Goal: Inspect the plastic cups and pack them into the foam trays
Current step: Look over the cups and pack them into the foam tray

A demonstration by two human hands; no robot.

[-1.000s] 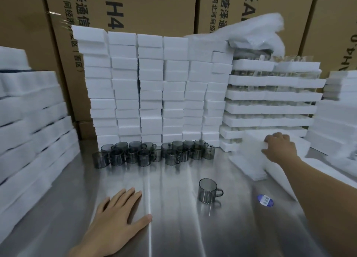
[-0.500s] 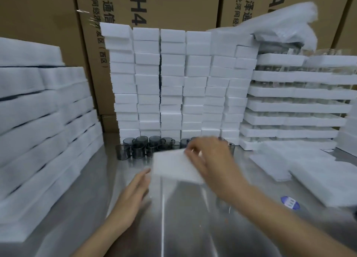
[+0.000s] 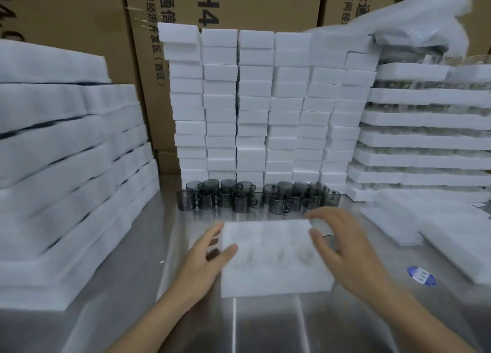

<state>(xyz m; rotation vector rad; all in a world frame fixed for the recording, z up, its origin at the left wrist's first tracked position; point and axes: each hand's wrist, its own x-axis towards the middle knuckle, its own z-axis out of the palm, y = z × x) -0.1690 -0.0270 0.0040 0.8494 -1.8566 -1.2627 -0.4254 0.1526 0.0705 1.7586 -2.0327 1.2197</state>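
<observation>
Foam tray: we see it lying flat, white, pockets empty.
Cups: smoky grey, handled, upright behind it.
</observation>
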